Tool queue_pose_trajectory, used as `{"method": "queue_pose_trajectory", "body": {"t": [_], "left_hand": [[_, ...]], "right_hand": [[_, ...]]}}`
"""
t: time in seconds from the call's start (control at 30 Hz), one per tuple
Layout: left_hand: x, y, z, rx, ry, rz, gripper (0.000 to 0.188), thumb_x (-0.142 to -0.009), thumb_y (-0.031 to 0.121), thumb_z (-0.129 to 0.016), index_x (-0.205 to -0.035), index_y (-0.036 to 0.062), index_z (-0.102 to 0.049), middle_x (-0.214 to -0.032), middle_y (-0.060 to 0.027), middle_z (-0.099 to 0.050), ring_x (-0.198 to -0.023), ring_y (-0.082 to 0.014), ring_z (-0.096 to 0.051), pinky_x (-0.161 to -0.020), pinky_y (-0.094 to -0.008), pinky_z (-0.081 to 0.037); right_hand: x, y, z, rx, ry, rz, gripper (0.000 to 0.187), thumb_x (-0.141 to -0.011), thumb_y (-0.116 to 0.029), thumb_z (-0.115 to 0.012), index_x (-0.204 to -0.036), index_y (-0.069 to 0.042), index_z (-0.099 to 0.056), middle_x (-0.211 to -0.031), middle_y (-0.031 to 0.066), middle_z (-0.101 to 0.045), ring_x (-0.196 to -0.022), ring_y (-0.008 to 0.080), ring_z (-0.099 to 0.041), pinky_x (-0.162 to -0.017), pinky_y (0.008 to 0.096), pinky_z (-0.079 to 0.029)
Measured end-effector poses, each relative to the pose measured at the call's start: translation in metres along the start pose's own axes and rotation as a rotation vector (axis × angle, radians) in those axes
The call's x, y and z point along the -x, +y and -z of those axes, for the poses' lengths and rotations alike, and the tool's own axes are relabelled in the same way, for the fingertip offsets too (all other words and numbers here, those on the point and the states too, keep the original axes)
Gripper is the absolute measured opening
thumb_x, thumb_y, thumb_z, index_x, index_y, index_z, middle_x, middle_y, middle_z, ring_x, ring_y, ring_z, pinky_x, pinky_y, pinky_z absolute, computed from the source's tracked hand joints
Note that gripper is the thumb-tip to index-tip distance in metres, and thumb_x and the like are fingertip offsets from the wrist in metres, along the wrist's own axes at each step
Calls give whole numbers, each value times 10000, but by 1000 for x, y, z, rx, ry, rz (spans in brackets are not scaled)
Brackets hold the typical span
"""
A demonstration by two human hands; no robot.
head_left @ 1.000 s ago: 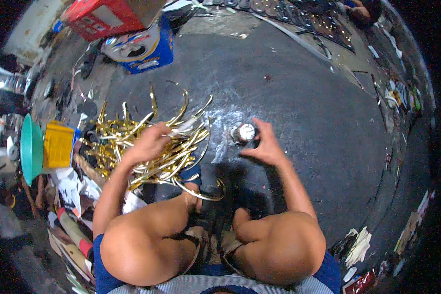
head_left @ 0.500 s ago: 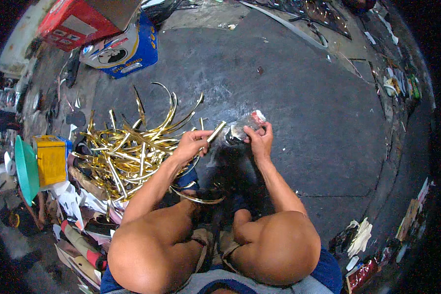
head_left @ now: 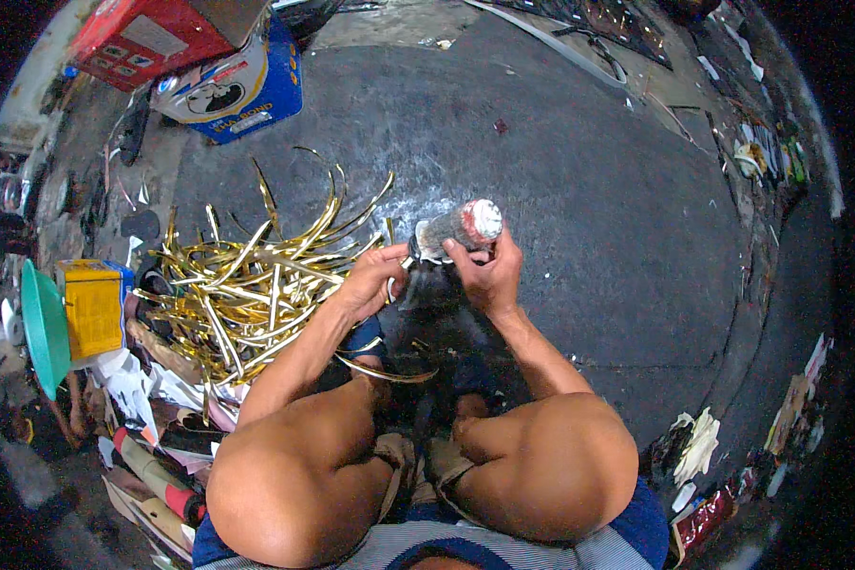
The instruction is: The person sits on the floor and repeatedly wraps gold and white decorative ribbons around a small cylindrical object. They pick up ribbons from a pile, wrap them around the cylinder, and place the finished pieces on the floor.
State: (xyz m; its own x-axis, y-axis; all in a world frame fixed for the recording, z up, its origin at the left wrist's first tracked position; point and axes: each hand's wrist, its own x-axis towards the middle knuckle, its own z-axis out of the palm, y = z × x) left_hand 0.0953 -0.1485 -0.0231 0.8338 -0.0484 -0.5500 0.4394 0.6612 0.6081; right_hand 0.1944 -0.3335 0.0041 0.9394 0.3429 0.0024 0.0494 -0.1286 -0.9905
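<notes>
Over the dark floor, my right hand (head_left: 492,275) is closed round a grimy bottle (head_left: 451,228) with a red-and-white, crusted end. The bottle lies tilted, its other end toward my left hand (head_left: 374,282). That hand pinches a thin gold strip (head_left: 390,291), now mostly edge-on and partly hidden by the fingers. Strip and bottle meet or nearly meet; I cannot tell whether they touch. Beside my left forearm lies a loose heap of shiny gold strips (head_left: 256,294), many of them curved. One more curved strip (head_left: 389,376) rests by my left foot.
A blue-and-white tin (head_left: 247,100) and a red box (head_left: 147,43) stand at the far left. At the left, a green basin (head_left: 46,328) leans by a yellow tin (head_left: 95,309), above paper scraps (head_left: 128,385). Pale scraps (head_left: 698,446) lie to the right.
My right hand has tilted the bottle so its red-and-white end faces up more. My left hand has turned the strip from broadside to nearly edge-on, close to the bottle.
</notes>
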Motion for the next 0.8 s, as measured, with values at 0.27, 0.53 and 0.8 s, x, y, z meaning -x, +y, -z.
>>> {"method": "queue_pose_trajectory", "body": {"t": [0.27, 0.53, 0.8], "left_hand": [[-3, 17, -4, -713, 49, -98, 327, -854, 21, -660, -1177, -18, -694, -806, -56, -712, -590, -90, -618, -520, -236, -481], [-86, -12, 25, -1237, 170, -313, 138, -771, 143, -716, -812, 25, -775, -777, -174, -738, -701, -256, -719, -690, -375, -561], [-97, -19, 25, -1346, 277, -156, 158, -751, 143, -686, -844, 45, -769, -871, -189, -732, -831, -340, -720, -780, -419, -565]], "right_hand": [[0, 64, 75, 295, 325, 5, 424, -783, -210, -841, -1107, -24, -641, -1016, 81, -706, -812, 154, -662, -717, 299, -533], [-1, 46, 59, 249, 232, 91, 439, -796, -170, -841, -1122, 24, -621, -998, 108, -708, -860, 161, -667, -717, 320, -568], [9, 59, 4, 580, -33, 338, 425, -794, -149, -805, -1128, -4, -584, -965, 177, -663, -817, 356, -694, -696, 408, -577]]}}
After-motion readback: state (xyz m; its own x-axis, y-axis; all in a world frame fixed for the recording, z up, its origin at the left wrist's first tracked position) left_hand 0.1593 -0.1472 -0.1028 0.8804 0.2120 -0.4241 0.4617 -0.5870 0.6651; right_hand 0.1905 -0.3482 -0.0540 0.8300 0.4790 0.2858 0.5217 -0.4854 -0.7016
